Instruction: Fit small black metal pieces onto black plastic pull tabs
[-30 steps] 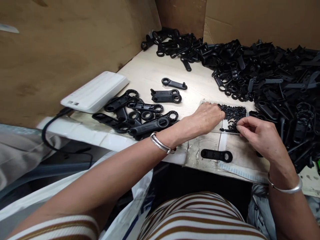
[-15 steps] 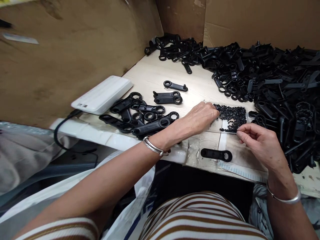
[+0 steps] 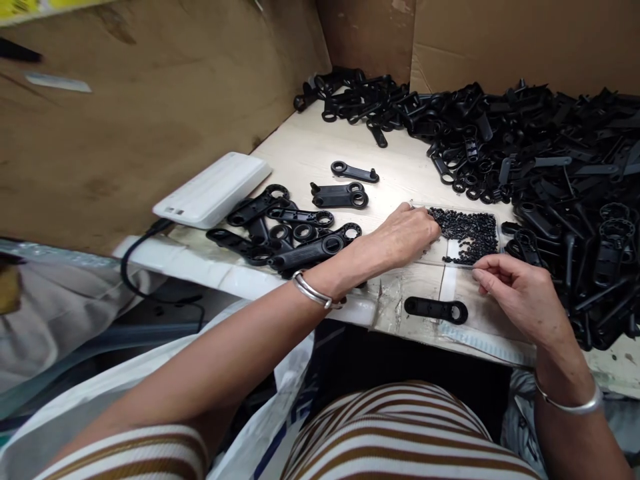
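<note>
Head view: so both hands are at a shallow clear tray [image 3: 435, 253] full of tiny black pieces [image 3: 477, 235], sat in from the front edge of the worktop [image 3: 300, 147]. Left hand [image 3: 407, 235] is curled over the tray's left end, knuckles up; fingertips are hidden, so can't tell if it's got anything. Right hand [image 3: 523, 290] has thumb and forefinger pinched together just beside the tray's front right corner, can't tell if a piece is in there. One black lever [image 3: 436, 310] lies flat between the tray and the front edge. Big messy heap of black parts [image 3: 550, 153] runs along the back and right edges. Over by the front left corner, a white box [image 3: 213, 190] with a black cable [image 3: 126, 260] touches a smaller pile of levers [image 3: 305, 252].
</note>
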### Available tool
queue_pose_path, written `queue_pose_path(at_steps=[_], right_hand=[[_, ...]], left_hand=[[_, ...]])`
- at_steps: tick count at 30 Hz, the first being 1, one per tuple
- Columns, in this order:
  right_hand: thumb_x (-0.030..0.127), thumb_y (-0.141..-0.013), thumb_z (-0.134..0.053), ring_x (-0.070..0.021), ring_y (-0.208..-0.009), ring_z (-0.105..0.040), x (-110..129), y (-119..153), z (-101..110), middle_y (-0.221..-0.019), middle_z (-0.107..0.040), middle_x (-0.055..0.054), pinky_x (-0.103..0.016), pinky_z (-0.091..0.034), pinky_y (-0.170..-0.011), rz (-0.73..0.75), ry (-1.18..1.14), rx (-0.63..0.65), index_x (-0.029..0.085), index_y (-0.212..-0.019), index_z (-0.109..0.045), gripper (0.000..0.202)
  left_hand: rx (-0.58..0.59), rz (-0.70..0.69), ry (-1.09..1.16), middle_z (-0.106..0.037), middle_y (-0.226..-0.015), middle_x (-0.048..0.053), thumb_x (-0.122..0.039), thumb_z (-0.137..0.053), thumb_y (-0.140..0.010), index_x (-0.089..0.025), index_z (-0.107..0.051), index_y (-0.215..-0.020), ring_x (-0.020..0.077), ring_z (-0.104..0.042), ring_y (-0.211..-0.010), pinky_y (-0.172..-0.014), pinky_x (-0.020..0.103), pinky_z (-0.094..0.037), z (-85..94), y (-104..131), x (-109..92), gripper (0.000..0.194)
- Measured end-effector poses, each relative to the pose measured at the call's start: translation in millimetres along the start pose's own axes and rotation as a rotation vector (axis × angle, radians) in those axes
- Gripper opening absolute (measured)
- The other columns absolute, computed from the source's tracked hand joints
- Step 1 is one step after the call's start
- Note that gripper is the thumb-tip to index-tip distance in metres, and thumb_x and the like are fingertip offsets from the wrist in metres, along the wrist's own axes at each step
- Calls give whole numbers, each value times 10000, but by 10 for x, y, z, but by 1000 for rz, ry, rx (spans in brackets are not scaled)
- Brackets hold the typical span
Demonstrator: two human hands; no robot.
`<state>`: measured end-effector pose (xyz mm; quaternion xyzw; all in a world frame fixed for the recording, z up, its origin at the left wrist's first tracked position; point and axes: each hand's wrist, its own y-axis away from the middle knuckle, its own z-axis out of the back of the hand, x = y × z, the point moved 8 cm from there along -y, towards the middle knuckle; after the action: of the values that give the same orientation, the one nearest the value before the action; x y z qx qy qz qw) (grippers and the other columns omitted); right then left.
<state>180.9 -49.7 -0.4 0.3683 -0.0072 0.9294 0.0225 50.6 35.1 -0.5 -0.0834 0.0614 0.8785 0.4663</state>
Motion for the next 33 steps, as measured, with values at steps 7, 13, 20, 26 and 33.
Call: queue_pose_path(at_steps=[7, 13, 20, 26, 33], right_hand=[[315, -858, -594, -110, -569, -570, -36, 28, -18, -628, -632, 31, -233, -431, -598, -1, -36, -2, 213, -821, -683, 140], [333, -864, -593, -108, -590, -577, -59, 44, -45, -639, -634, 35, -233, -437, -612, -24, -54, 2, 220, -837, -683, 147], [336, -849, -605, -110, -558, -572, -81, 58, -36, -620, -628, 27, -234, -429, -569, -46, -100, -20, 211, -815, -677, 149], [355, -849, -613, -121, -574, -584, -141, 62, -76, -631, -633, 15, -246, -446, -587, -73, -124, -20, 203, -842, -683, 168], [339, -807, -666, -116, -561, -593, -111, 60, -74, -626, -642, 8, -236, -469, -555, -93, -270, -42, 193, -812, -695, 149]], left_hand=[[-2, 1, -8, -660, -744, 76, -6, -454, -825, -128, -656, -719, 179, -563, -762, -684, 300, -348, 3, 14, 39, 259], [-33, 41, 19, -670, -852, 108, 16, -401, -828, -121, -678, -835, 197, -583, -803, -658, 289, -371, 55, 81, 55, 309], [-72, 100, 205, -693, -978, 95, 19, -395, -835, -114, -662, -1015, 173, -604, -890, -742, 262, -446, 88, 120, 125, 348], [-66, 40, 27, -661, -850, 100, -32, -436, -890, -110, -663, -871, 189, -582, -815, -728, 300, -421, 22, 84, 7, 241], [-34, -27, -38, -639, -781, 79, -34, -450, -899, -131, -648, -755, 212, -569, -858, -836, 363, -406, -18, 10, -111, 263]])
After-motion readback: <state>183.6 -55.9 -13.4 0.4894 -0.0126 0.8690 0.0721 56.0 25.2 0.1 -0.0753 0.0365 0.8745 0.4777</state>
